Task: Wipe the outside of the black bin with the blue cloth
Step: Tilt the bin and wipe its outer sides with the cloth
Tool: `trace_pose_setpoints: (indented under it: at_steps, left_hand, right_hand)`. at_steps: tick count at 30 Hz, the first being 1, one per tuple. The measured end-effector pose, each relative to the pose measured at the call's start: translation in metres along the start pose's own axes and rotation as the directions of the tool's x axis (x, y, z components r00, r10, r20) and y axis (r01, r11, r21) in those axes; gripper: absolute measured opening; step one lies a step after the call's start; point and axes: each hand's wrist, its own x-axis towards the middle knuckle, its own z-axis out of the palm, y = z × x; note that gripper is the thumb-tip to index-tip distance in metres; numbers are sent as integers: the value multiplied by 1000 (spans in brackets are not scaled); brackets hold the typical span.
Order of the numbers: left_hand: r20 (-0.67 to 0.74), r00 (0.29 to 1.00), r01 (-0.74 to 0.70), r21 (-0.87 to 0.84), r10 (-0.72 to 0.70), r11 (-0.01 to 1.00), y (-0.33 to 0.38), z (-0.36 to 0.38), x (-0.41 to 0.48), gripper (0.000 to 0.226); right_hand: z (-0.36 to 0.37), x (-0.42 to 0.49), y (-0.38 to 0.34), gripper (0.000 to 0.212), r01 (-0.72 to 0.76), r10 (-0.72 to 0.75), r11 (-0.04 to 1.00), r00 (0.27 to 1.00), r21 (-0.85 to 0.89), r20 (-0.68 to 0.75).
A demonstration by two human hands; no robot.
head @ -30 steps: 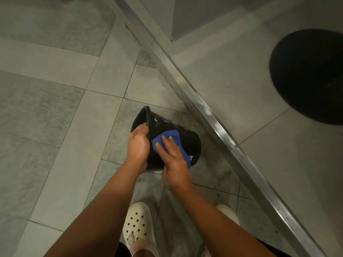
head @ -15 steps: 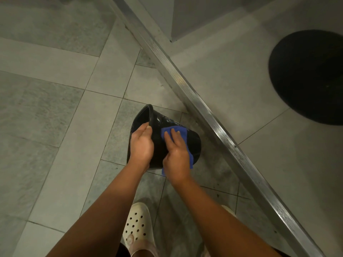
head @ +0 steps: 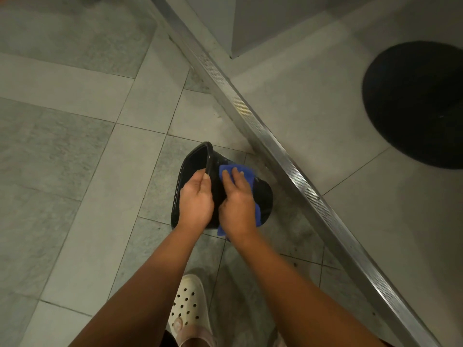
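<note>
The right hand (head: pixel 236 204) is laid flat, fingers straight, on the soft blue cloth (head: pixel 248 173), which is pressed to the wall of the glossy black plastic bin (head: pixel 264 196). The bin is tipped sideways over the grey tiled floor (head: pixel 75 171), its rim gripped by the left hand (head: pixel 196 200). Its long axis runs rightward, so the base is judged nearer the right hand.
</note>
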Motion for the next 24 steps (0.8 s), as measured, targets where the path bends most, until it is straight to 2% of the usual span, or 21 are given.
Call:
trace_pose_setpoints:
  at_steps: [4,9,15,17,19,21,24]
  left_hand:
    - [-2,996,-87,50,87,995,-2,-5,-2,30]
    - [3,993,-121,115,122,986,-3,-5,-1,34]
    - [-8,978,-205,165,209,965,-6,-8,-1,29]
    - [-2,971,-234,188,238,954,-5,-6,-4,29]
    - [21,964,-263,235,266,936,-3,-4,-5,28]
    - [63,970,-243,270,234,932,3,-5,-5,23]
    - [79,993,-103,166,90,981,15,-3,0,18]
  right_hand:
    - [-2,18,-4,58,127,-130,991,989,52,65]
    - [-11,24,3,61,-7,6,1000,997,9,80]
    - [-9,13,-4,57,135,-140,989,987,64,80]
    - [-12,26,-2,57,102,-107,992,991,74,76]
    - [-16,31,2,57,6,-12,997,997,77,75]
    - [-17,26,6,57,-29,24,996,998,78,65]
    - [-9,15,13,60,-1,0,996,1000,88,20]
